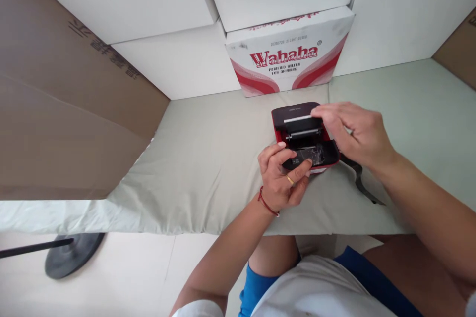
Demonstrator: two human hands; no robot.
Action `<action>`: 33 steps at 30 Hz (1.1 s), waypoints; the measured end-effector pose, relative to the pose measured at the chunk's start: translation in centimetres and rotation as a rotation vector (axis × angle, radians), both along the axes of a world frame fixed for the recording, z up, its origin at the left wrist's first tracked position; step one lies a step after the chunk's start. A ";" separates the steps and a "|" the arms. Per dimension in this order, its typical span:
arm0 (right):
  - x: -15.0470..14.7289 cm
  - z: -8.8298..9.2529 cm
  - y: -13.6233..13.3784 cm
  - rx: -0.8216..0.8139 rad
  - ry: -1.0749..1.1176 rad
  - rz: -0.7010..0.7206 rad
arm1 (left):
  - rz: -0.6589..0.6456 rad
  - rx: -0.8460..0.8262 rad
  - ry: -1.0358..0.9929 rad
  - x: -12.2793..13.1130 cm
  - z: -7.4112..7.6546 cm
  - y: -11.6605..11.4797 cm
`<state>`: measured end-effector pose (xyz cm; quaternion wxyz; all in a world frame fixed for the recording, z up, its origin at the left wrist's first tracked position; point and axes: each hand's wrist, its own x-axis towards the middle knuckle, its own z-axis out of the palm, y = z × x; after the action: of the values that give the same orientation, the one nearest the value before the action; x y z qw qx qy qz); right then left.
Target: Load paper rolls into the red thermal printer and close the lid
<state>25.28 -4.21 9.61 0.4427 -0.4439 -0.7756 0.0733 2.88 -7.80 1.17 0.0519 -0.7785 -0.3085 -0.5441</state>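
Observation:
A small black and red device (303, 136) with its lid raised lies on the pale cloth-covered table (208, 158). My left hand (282, 178) grips its near left corner, fingers curled around the edge, a ring on one finger and a red string on the wrist. My right hand (355, 131) reaches over the device from the right, fingertips pinching the top edge of the raised lid. A dark strap (359, 181) trails from the device under my right wrist toward the table's front edge.
A white Wahaha water carton (290, 57) stands just behind the device against stacked white boxes (156, 5). Brown cardboard (63, 104) walls the left side, more at the far right. On the floor at lower left is a black round stand base (72, 252).

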 end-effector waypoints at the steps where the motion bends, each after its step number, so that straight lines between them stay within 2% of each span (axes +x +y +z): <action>1: 0.4 -0.5 -0.8 -0.007 -0.007 0.036 | 0.014 0.014 0.001 0.1 0.1 0.0; 4: 1.2 -2.2 -2.2 -0.038 -0.001 0.095 | 0.045 0.020 0.009 0.2 0.4 0.0; 7: 1.3 -3.3 -2.5 -0.071 0.053 0.067 | 0.054 0.005 0.020 0.2 0.5 -0.1; 13: 0.4 -3.1 -2.4 -0.022 -0.010 -0.004 | -0.026 -0.058 0.004 0.0 0.2 -0.4; 17: 0.0 -3.0 -2.3 0.005 -0.029 -0.033 | 0.002 -0.073 0.027 0.0 0.2 -0.4; 25: -0.6 -4.7 -2.9 0.137 0.064 0.022 | -0.032 -0.102 0.012 -0.5 0.3 -0.2; 27: -0.7 -5.0 -3.3 0.228 0.080 0.068 | -0.056 -0.163 -0.101 -0.7 0.0 0.1; 29: -0.8 -5.0 -3.6 0.298 0.110 0.104 | -0.075 -0.295 -0.321 -0.8 -0.2 0.6; 33: -0.8 -4.9 -3.8 0.299 0.135 0.126 | -0.167 -0.732 -0.738 -0.8 0.2 1.9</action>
<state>24.46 -7.97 4.74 0.5493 -0.3178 -0.7727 0.0142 2.06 -5.91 1.37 -0.3791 -0.5244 -0.4132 -0.6408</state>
